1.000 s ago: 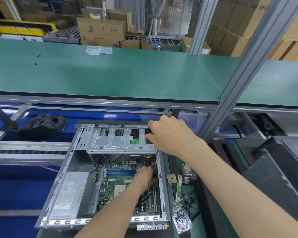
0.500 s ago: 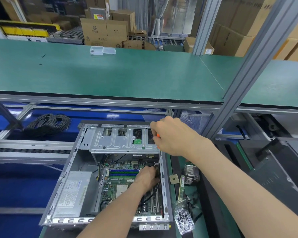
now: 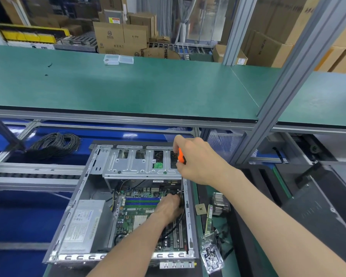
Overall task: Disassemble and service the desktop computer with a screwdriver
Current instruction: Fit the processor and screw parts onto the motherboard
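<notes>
An open desktop computer case (image 3: 76, 198) lies on its side below me, showing the green motherboard (image 3: 136, 214), a grey power supply (image 3: 82, 222) and a metal drive cage (image 3: 136, 162). My right hand (image 3: 198, 158) grips an orange-handled screwdriver (image 3: 180, 155) above the case's right wall, with the shaft running down toward the board's far right corner. My left hand (image 3: 169, 206) reaches inside the case and rests at that same corner beside the shaft; what its fingers do there is hidden.
Removed parts lie right of the case: a CPU chip (image 3: 200, 209), a memory stick (image 3: 209, 220), a heatsink (image 3: 221, 202) and a plastic bag of hardware (image 3: 211, 256). A black cable coil (image 3: 56, 144) sits at left. The green shelf (image 3: 128, 86) overhangs, carrying clear boxes (image 3: 118, 59).
My right hand has turned and lifted slightly, so the orange screwdriver handle shows now. The left hand stays at the board's far right corner.
</notes>
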`<state>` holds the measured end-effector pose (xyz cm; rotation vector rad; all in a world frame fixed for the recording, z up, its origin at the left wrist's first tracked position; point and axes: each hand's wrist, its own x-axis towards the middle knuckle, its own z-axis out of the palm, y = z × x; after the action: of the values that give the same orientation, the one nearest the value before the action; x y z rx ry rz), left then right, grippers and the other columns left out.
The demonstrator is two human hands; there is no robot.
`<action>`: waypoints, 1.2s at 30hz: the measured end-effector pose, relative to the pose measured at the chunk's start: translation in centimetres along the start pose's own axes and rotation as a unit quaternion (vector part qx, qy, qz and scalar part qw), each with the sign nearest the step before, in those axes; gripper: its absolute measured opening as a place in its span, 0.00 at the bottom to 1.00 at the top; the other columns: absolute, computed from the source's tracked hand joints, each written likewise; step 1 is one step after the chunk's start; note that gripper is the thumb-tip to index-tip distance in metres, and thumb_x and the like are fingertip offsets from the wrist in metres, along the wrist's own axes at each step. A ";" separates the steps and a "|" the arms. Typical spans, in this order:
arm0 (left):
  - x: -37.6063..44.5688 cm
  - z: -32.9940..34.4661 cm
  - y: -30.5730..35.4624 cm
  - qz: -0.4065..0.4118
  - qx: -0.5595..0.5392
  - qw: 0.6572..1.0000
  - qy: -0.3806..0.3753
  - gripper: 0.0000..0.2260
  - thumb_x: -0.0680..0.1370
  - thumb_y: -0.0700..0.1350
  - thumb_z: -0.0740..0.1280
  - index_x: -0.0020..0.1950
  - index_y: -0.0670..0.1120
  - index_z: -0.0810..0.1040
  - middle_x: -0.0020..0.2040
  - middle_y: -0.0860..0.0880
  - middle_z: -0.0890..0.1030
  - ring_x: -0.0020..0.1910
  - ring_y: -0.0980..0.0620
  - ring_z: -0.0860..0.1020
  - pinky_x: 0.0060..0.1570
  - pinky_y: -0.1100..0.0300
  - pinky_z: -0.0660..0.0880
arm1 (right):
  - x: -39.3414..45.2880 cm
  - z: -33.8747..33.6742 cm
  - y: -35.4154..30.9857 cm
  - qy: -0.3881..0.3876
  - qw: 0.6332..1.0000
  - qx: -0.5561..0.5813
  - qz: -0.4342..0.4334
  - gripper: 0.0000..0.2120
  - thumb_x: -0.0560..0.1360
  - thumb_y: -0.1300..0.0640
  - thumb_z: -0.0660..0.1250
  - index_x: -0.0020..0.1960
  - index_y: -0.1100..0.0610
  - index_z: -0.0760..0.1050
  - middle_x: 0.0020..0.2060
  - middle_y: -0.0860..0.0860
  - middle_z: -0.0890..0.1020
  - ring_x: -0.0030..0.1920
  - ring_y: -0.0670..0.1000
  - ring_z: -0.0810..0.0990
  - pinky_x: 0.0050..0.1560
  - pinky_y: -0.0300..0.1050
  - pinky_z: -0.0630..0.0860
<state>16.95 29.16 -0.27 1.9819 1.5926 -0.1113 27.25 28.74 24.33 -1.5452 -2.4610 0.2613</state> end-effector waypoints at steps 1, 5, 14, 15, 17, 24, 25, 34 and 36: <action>0.0 0.0 0.0 0.002 0.000 1.000 0.002 0.14 0.78 0.38 0.65 0.34 0.45 0.67 0.36 0.48 0.74 0.32 0.49 0.75 0.30 0.58 0.73 | -0.2 0.2 0.1 0.023 0.999 0.031 0.017 0.12 0.72 0.59 0.68 0.52 0.53 0.68 0.38 0.50 0.76 0.41 0.58 0.76 0.41 0.53 0.77; -0.1 0.0 -0.1 0.012 0.010 1.000 -0.002 0.13 0.78 0.38 0.65 0.35 0.46 0.67 0.36 0.48 0.74 0.38 0.45 0.79 0.39 0.54 0.80 | -0.9 1.3 0.9 0.080 0.983 0.135 0.092 0.10 0.72 0.54 0.73 0.45 0.54 0.72 0.35 0.50 0.78 0.37 0.52 0.75 0.43 0.50 0.75; -0.2 -0.6 0.0 0.030 0.015 0.999 0.015 0.12 0.78 0.39 0.66 0.36 0.45 0.69 0.34 0.50 0.73 0.32 0.50 0.75 0.27 0.66 0.66 | -1.5 1.7 0.8 0.086 0.980 0.152 0.092 0.15 0.77 0.49 0.70 0.42 0.58 0.70 0.33 0.53 0.75 0.35 0.53 0.71 0.41 0.52 0.73; -0.2 -0.6 0.0 0.024 0.011 0.999 0.018 0.11 0.79 0.40 0.67 0.38 0.45 0.70 0.34 0.50 0.73 0.33 0.49 0.75 0.30 0.65 0.68 | -1.6 1.9 0.7 0.085 0.981 0.148 0.090 0.15 0.77 0.48 0.70 0.42 0.57 0.70 0.33 0.52 0.75 0.35 0.53 0.71 0.40 0.51 0.71; -0.3 -0.7 0.0 0.014 -0.003 1.000 0.025 0.08 0.78 0.40 0.67 0.40 0.45 0.72 0.35 0.50 0.74 0.33 0.50 0.74 0.33 0.62 0.69 | -1.8 2.3 0.5 0.088 0.982 0.140 0.091 0.14 0.77 0.48 0.71 0.41 0.55 0.69 0.33 0.50 0.74 0.36 0.52 0.73 0.39 0.49 0.68; -0.2 -0.7 0.2 0.009 0.013 1.000 0.023 0.05 0.79 0.37 0.64 0.52 0.38 0.78 0.45 0.41 0.79 0.41 0.44 0.77 0.41 0.55 0.75 | -1.8 2.8 0.7 0.104 0.980 0.139 0.099 0.16 0.76 0.48 0.71 0.39 0.52 0.66 0.32 0.48 0.72 0.34 0.50 0.71 0.39 0.47 0.65; -0.1 -0.6 0.2 0.015 0.027 0.999 0.016 0.06 0.79 0.36 0.63 0.54 0.38 0.77 0.49 0.39 0.80 0.45 0.41 0.79 0.44 0.53 0.76 | -1.8 2.8 0.7 0.107 0.979 0.140 0.099 0.17 0.76 0.48 0.71 0.39 0.52 0.65 0.32 0.47 0.72 0.34 0.49 0.70 0.39 0.47 0.65; -1.7 -2.7 -1.9 -0.039 -0.227 0.973 -0.035 0.07 0.77 0.38 0.59 0.50 0.41 0.76 0.45 0.44 0.79 0.38 0.49 0.77 0.34 0.59 0.72 | -1.7 2.3 0.7 0.152 0.967 0.169 0.110 0.16 0.77 0.47 0.69 0.40 0.55 0.68 0.30 0.48 0.72 0.31 0.48 0.70 0.32 0.42 0.62; -2.6 -3.4 -2.7 -0.076 -0.385 0.919 -0.037 0.07 0.76 0.40 0.58 0.37 0.47 0.68 0.30 0.50 0.68 0.24 0.53 0.63 0.23 0.62 0.62 | -1.6 2.4 0.7 0.153 0.964 0.181 0.118 0.16 0.77 0.46 0.69 0.40 0.55 0.68 0.30 0.49 0.73 0.31 0.49 0.70 0.32 0.43 0.63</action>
<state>12.72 28.92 2.58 1.2269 1.4327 0.3319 27.87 27.50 21.66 -1.5751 -1.8726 0.4476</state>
